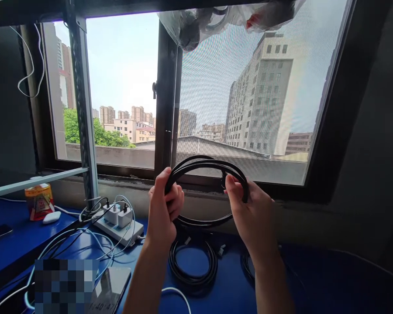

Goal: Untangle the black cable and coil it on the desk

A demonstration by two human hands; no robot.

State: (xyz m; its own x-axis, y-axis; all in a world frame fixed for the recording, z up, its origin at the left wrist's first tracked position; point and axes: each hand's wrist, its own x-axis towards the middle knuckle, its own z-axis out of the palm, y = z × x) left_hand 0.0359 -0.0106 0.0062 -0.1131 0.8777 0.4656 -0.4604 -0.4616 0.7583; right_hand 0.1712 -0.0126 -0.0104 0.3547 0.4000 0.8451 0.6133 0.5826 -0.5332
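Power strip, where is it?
In the head view, the power strip lies on the blue table, below the window and left of the left hand.

Left hand [163, 203] and right hand [253, 211] grip opposite sides of looped black cable [209, 165], raised above blue table [231, 283]. Second black coil [194, 280] lies on tabletop between the forearms. Left: power strip [131, 234] with plugged white adapters [124, 218]. Far side: window [124, 65].

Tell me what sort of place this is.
Probably an indoor work desk, perhaps on an upper floor: a blue tabletop, a power strip with white adapters plugged in, and a window facing city buildings.
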